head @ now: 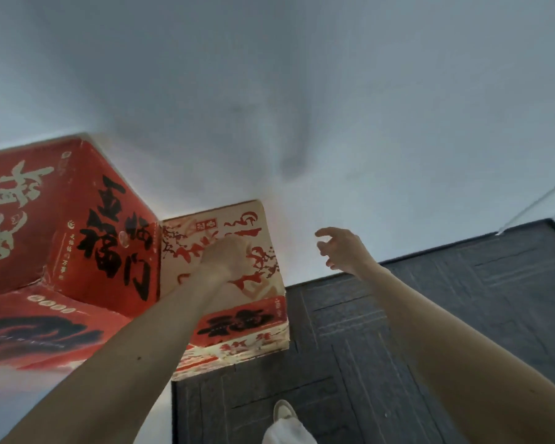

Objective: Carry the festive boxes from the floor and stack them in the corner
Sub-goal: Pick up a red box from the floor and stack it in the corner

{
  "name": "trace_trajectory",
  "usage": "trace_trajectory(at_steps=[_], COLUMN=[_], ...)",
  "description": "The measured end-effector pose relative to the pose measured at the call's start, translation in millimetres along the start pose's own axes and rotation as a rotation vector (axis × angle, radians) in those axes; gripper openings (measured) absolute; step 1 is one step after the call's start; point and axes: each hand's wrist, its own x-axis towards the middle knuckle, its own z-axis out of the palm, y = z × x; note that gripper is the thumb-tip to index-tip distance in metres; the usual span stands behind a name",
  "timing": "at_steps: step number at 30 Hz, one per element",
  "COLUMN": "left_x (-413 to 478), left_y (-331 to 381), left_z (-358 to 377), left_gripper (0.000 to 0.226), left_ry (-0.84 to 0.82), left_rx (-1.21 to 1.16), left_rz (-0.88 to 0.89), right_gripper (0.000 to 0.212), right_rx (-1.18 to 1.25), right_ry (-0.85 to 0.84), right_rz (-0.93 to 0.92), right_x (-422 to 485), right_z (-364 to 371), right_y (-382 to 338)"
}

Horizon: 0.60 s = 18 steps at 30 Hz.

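While the left hand point(228, 255), fingers unreadably blurred, is resting atop the cream festive box point(265, 278), the right hand point(343, 248) is hovering beside it, spread and empty; stiff cardboard, likely suiting opposite-side grips.

Lower box point(263, 267) right of taller box point(109, 235) — against wall point(334, 107)

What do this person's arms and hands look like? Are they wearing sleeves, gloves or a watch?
Both arms are bare right to the picture's edge: no sleeves, gloves, watch or wristband show. The right hand shows no ring. The left hand is too blurred to tell about rings. Lower down, a white trouser leg and a pale shoe are in view.
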Motion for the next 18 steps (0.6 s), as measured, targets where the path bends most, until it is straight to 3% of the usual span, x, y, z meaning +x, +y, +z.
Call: trace_trajectory(at_steps=[3,8,18], left_x=[8.9,-22.7,-236.3], left_y=[83.5,269.0,627.8], left_z=[-17.8,-24.2,47.7], left_gripper=[0.015,0.014,0.019], left_ry=[0.039,0.143,0.111], left_rx=[0.034,0.040,0.058], left_rz=[0.173,0.493,1.127], right_gripper=[0.011,0.011,0.011], right_rx=[0.032,0.052,0.101], right_ry=[0.155,0.452,1.071], right_rz=[-0.058,-0.047,0.209], right_x=[-55.6,-178.9,-534.0], right_z=[-68.7,-183.2,-329.2], right_y=[21.9,105.6,332.1])
